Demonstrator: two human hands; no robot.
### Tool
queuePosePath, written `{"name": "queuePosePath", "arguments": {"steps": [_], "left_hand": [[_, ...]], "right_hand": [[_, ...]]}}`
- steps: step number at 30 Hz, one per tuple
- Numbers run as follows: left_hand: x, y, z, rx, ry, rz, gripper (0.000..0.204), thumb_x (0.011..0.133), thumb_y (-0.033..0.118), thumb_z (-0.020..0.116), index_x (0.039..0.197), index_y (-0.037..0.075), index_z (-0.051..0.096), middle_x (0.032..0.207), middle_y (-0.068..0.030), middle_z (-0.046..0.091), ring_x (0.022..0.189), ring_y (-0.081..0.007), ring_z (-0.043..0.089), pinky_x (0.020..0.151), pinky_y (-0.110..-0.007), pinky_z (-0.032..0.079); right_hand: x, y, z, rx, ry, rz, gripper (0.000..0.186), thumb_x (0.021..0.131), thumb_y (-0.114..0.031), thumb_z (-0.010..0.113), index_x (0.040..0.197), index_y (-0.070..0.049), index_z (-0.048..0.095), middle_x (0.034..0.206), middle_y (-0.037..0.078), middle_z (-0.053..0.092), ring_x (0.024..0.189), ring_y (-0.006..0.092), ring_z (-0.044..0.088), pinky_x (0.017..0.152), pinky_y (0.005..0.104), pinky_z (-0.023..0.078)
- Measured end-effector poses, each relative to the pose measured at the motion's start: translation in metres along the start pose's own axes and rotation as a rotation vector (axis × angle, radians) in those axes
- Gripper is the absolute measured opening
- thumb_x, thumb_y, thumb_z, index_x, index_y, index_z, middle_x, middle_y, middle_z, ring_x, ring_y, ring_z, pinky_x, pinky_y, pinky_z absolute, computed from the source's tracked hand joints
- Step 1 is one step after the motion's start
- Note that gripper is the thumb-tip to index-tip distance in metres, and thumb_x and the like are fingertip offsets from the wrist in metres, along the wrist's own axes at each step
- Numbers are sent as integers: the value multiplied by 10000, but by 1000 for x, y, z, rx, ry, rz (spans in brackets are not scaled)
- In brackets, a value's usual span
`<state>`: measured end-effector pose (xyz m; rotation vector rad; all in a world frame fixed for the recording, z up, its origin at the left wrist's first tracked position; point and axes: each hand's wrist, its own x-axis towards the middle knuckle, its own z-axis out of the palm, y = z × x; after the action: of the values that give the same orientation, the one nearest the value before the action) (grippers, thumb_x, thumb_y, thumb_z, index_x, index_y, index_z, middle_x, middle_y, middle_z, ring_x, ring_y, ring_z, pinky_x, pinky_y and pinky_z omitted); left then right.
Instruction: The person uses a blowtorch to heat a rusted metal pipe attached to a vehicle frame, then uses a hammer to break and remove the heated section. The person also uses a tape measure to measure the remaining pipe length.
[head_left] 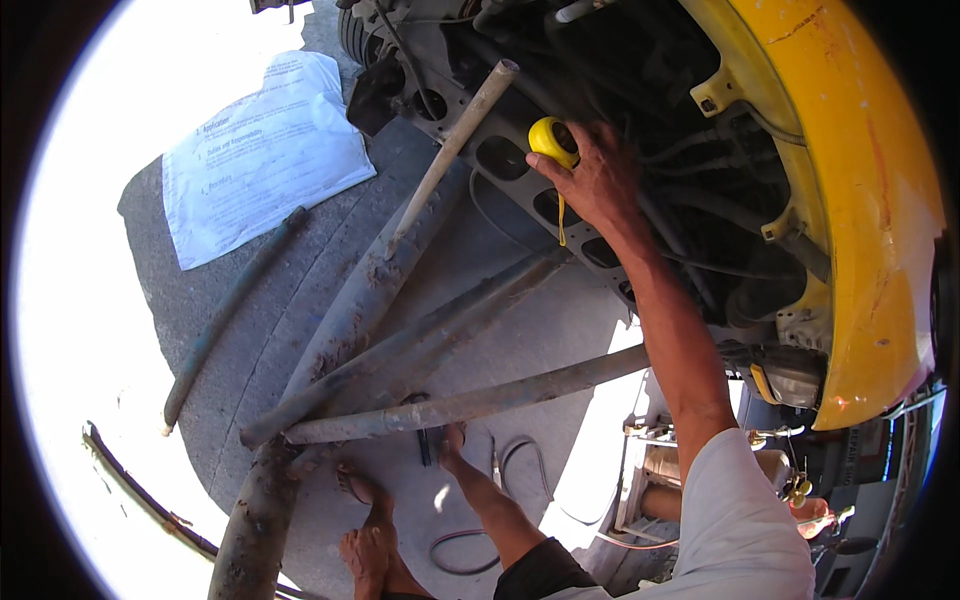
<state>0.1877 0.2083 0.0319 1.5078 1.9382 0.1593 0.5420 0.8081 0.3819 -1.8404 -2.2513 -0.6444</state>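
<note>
My right hand (600, 178) is closed around a round yellow tape measure (550, 140), and a thin yellow strap (562, 222) dangles below it. It is held against the dark metal frame rail (505, 155) of a vehicle, a beam with large round holes. My right arm reaches up to it from the lower right. My left hand (364, 556) is low in the picture beside my leg, its fingers curled; what they hold, if anything, is hidden.
Crossed long rusty pipes (365, 290) lie on the concrete, one thin pipe (450, 145) slanting up to the rail. A white printed sheet (265, 160) lies at left. A yellow body panel (860, 200) curves at right. A cable (520, 445) coils near my feet; gauges (798, 490) stand lower right.
</note>
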Motion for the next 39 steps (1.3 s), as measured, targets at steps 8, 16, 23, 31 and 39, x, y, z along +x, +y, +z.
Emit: {"name": "queuePosePath", "arguments": {"steps": [8,16,23,31,39], "left_hand": [[6,10,-8,32,-22,-31,375,1013,276,617,811,-20,728,876,-249,711,909,-453,662,880,-584,498],[9,6,-2,25,-69,-27,361,987,281,642,810,-21,729,867,-237,713,909,-442,675,853,-573,500],[15,10,-4,185,-227,68,321,1027,284,596,866,50,744,922,-187,735,945,-417,692,856,-568,531],[15,-3,13,294,-247,215,256,1048,297,573,983,122,747,1005,-138,749,1003,-400,705,887,-572,555],[12,15,11,132,-280,-87,376,1096,387,516,1045,83,733,1132,-212,742,1085,-484,670,948,-636,514]], "right_hand": [[-7,1,10,48,-30,-16,808,890,-564,837,1496,-91,592,1364,160,630,1203,392,651,973,516,572],[-4,1,12,101,-74,-24,661,970,-358,800,1487,-31,548,1349,214,651,1184,415,686,950,503,589],[-28,21,-14,352,-32,185,605,1035,-325,737,1499,-10,509,1309,281,690,1158,451,709,959,514,587],[-3,82,-33,311,97,225,599,1076,-334,681,1547,-22,482,1398,292,657,1255,475,669,1015,515,567],[2,88,-5,294,-113,175,669,1076,-409,669,1595,-55,438,1473,306,613,1359,492,598,1100,518,512]]}}
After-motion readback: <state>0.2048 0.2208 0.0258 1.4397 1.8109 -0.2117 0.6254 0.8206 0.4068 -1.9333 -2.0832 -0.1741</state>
